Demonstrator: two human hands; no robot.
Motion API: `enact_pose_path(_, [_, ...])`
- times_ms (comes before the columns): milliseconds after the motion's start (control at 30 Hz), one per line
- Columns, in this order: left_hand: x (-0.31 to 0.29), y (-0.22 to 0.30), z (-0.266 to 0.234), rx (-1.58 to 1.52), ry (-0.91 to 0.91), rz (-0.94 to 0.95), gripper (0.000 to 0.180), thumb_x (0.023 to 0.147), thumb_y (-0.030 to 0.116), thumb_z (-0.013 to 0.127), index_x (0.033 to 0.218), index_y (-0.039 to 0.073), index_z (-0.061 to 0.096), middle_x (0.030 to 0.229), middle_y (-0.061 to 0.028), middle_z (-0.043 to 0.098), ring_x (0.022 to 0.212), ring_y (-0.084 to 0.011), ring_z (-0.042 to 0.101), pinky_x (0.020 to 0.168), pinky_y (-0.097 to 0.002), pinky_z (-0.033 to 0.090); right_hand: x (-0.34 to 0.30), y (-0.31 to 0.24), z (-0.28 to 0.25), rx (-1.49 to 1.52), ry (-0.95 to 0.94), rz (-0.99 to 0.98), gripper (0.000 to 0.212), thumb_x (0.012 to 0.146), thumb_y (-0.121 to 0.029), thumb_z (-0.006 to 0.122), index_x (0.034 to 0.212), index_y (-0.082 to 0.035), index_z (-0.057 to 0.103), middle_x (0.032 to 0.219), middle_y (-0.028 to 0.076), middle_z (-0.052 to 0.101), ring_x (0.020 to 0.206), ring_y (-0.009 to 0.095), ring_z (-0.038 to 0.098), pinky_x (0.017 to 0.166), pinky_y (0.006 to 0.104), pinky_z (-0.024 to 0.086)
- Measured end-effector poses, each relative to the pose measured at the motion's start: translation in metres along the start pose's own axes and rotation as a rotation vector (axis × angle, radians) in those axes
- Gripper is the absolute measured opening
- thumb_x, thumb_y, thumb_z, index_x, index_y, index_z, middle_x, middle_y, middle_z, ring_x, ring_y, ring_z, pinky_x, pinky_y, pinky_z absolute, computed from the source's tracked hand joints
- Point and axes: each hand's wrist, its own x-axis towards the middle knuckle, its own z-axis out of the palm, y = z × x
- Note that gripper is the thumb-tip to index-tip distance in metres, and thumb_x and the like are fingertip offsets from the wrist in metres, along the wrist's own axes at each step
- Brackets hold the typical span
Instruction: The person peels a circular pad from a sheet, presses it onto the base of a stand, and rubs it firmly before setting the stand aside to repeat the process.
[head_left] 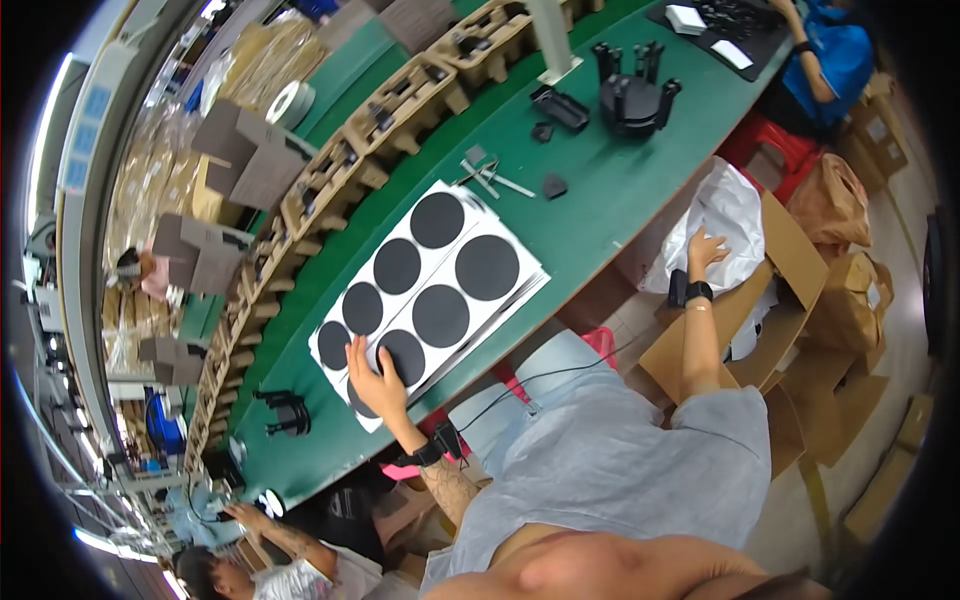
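My left hand (378,384) lies with fingers spread over the near left end of a stack of white sheets (478,222). Rows of round black pads (487,267) cover the top sheet, and my palm and fingers hide part of a few. Off to the right, my right hand (708,250) rests on a crumpled white plastic bag (728,205), its fingers apart. That bag sits at the mouth of an open cardboard box (798,245) beside the table. Both wrists wear black straps with small devices.
Along the green table (600,205) stand a black multi-post part (635,105), a smaller black part (288,412) and metal strips (485,178). Moulded pulp trays (400,100) line a belt behind. Co-workers sit at the far right and lower left. Brown bags (830,200) stand right.
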Motion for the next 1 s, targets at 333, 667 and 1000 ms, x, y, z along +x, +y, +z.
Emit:
enact_pose_path(333, [0.0,-0.002,0.002,0.036,0.09,-0.024,0.032,0.087,0.021,0.058,0.114,0.003,0.062,0.126,-0.0126,0.058,0.126,-0.0305,0.045,0.104,-0.0386,0.034,-0.222,-0.214,-0.256,1.067,-0.231,-1.044,0.029,0.075,0.005,0.055,0.104,-0.001,0.055,0.121,0.014,0.05,0.113,0.032,0.048,0.095,0.0413,0.041])
enact_pose_path(667, [0.01,0.002,0.011,-0.033,0.087,0.002,0.04,0.083,0.026,0.059,0.114,-0.001,0.059,0.128,-0.0151,0.053,0.129,-0.0335,0.04,0.105,-0.047,0.03,-0.276,-0.283,-0.235,0.711,-0.897,-1.812,0.032,0.064,0.011,0.042,0.089,0.002,0.06,0.095,0.017,0.059,0.093,0.037,0.054,0.086,0.0382,0.045])
enact_pose_path(1000, [0.017,0.007,0.007,-0.132,0.093,-0.009,0.039,0.084,0.023,0.058,0.115,-0.002,0.058,0.131,-0.0179,0.049,0.129,-0.0364,0.038,0.106,-0.05,0.029,-0.276,-0.292,-0.252,0.65,-0.882,-1.7,0.034,0.061,0.012,0.038,0.088,0.005,0.056,0.096,0.019,0.056,0.096,0.037,0.054,0.09,0.0372,0.043])
